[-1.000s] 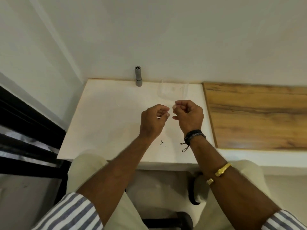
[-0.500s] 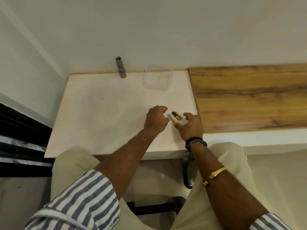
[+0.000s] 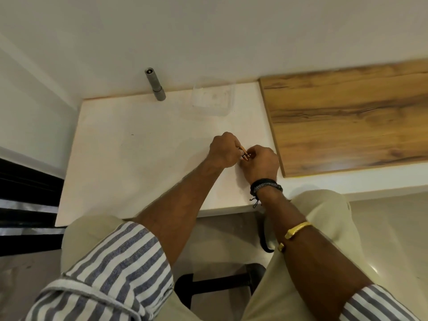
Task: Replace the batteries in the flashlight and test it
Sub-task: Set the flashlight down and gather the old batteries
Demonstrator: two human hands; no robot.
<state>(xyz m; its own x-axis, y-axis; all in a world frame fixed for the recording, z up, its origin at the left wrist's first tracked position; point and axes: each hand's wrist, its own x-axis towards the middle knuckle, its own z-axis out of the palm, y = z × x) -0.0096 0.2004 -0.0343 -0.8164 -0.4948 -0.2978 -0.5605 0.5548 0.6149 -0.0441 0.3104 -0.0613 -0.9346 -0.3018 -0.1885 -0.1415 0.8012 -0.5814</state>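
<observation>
Where left hand [image 3: 223, 150] meets right hand [image 3: 262, 164], batteries [image 3: 245, 154] sit pinched.

table and surroundings
we see a white table [image 3: 129, 158] against a white wall [image 3: 208, 31]; a clear plastic container [image 3: 228, 105] sits near its far edge, and a wood-grain board [image 3: 347, 117] lies on its right part.

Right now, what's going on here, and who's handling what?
A person seated at the white table holds small orange-and-black batteries between both hands. The left hand grips them and the right hand pinches their near ends. The grey cylindrical flashlight stands upright at the table's far edge against the wall, untouched, with a clear plastic container to its right.
</observation>
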